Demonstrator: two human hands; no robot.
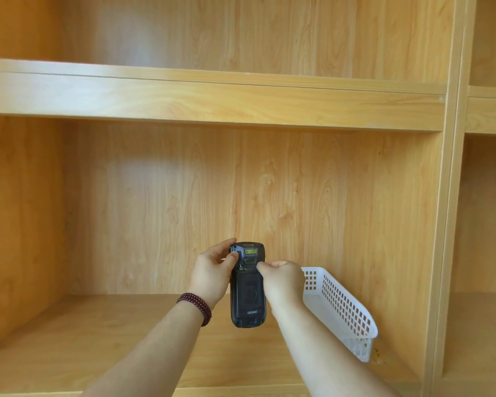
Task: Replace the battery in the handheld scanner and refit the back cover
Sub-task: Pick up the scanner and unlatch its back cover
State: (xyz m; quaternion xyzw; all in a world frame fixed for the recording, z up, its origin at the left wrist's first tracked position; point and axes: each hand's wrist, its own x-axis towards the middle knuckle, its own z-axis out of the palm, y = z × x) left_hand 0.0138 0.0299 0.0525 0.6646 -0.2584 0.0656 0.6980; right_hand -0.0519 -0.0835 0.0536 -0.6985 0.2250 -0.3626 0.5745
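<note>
From the head camera, the one view there is, the person stands at a wooden shelf unit (212, 93) with both forearms reaching into the lower bay. The handheld scanner (248, 285) is held up off the shelf board between the two hands, back side toward the camera, its long axis running upright with the scan window at the top and the brand lettering near the bottom. The left hand (212, 273) grips the scanner's upper left edge, fingers curled behind the body and the thumb laid across the top corner of the back. The right hand (281, 277) comes in from the right, fingers curled, with the thumb and a fingertip meeting just at the scanner's right edge, about where the back cover (248, 293) begins below the window; whether they actually pinch a latch or the cover's lip there I cannot tell. The cover looks seated on the body, so my guess is the opening of it is the step in hand. The right hand is the nearer one to that seam, and any pull would run along the long axis or lift away from it. A white perforated basket (341, 308) sits on the shelf board just to the right, behind the right forearm; its contents are hidden. A dark beaded bracelet (195, 306) circles the left wrist.
</note>
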